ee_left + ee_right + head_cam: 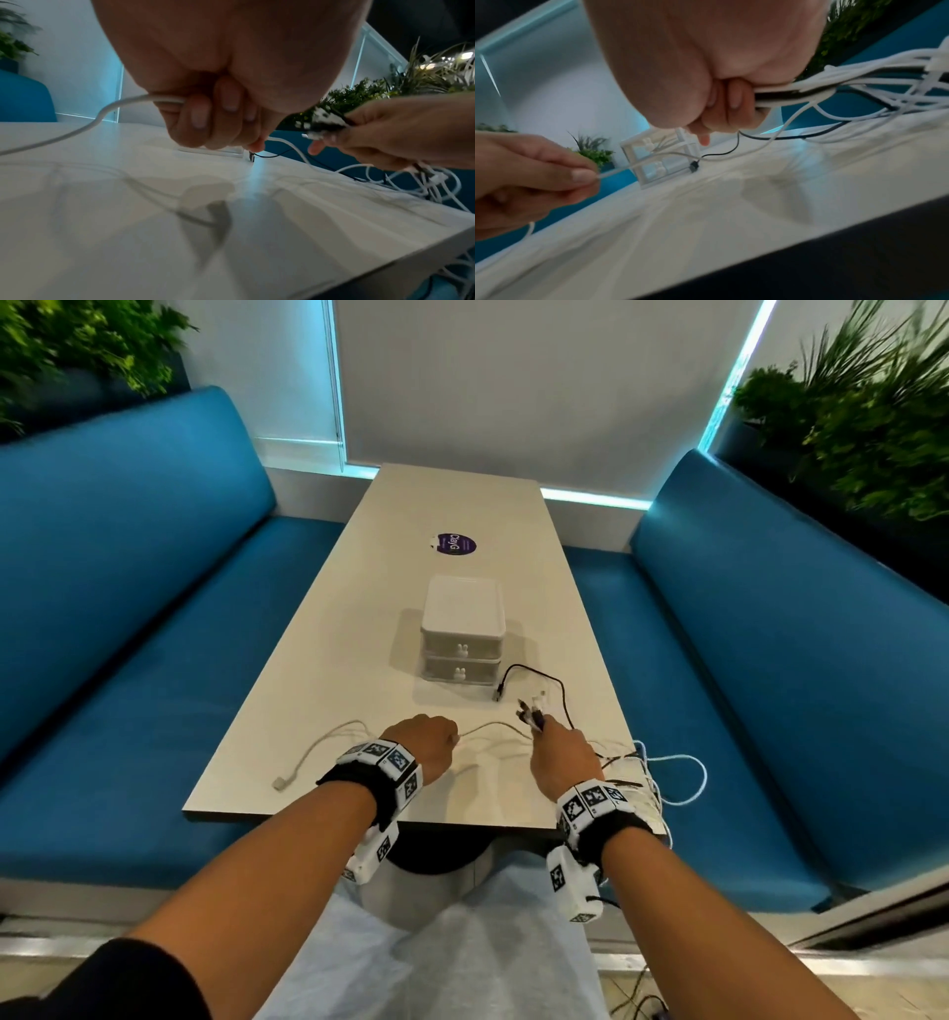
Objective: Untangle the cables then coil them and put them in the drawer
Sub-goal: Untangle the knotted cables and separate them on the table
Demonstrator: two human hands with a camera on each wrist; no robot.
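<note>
Pulling one white cable [493, 726] free, the left hand [426, 742] pinches it while the right hand [562, 755] clutches the bundle [834, 89] (seemingly several plugs) as anchor.

The table [359, 629] has a smooth, pale top with a soft sheen and a thin darker edge. On it, the drawer unit [461, 629] looks like plastic: a matt white frame with frosted, translucent drawer fronts. Beyond the drawer unit lies a glossy purple sticker [454, 543]. Near the drawer unit, the white cable [328, 743] has a smooth, rubbery matt sheath; the black cable [539, 677] looks thinner and slightly shiny. The blue benches [154, 608] on both sides of the table are smooth, leather-like upholstery with a dull gloss.
</note>
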